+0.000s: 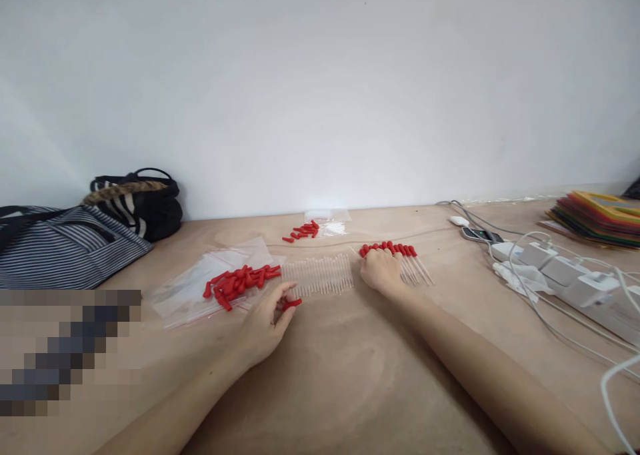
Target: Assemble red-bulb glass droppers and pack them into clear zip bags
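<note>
Red piece (293, 303) held in left hand (265, 323).

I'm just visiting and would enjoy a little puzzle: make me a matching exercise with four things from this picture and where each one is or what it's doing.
Column one
1. Left hand
2. Right hand
3. Large red pile
4. Striped bag

Column two
A. Lies on clear plastic bags
B. At the left part of the row of red-tipped sticks
C. At the far left of the picture, near a black bag
D. Holds a single red piece

Right pairs: 1-D, 2-B, 3-A, 4-C
</note>
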The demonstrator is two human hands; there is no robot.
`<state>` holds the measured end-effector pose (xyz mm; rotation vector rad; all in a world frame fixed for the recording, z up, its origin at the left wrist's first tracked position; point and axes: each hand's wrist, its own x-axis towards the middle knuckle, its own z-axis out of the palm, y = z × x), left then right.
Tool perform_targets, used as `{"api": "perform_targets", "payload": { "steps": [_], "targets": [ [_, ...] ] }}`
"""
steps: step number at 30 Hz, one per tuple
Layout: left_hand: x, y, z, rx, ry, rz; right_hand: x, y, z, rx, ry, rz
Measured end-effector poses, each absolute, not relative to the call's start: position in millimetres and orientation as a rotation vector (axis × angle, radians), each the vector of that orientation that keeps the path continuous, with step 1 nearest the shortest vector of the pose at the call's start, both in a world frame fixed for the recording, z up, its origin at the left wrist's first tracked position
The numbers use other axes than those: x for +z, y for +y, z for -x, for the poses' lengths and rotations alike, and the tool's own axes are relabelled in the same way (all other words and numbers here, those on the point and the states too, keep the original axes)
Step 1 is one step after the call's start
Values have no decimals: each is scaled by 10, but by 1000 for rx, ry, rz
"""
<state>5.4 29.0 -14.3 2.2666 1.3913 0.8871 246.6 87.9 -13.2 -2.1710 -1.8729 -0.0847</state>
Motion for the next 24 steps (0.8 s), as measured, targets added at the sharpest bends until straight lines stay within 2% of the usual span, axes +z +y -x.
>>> {"api": "perform_targets", "payload": {
  "steps": [5,10,17,24],
  "targets": [
    [-182,222,-198,848,1317,-2326,-194,582,-2525,51,-1987,1694],
    [-357,228,-312,959,1317,-2109,-329,279,-2528,195,-2151,1123],
    [-416,240,-353,1120,1174,-1760,-319,136,-2401,206,-2200,1032],
    [-378,229,-369,1139,1191,-1726,-322,82,-2319,170,-2213,974]
  ]
}}
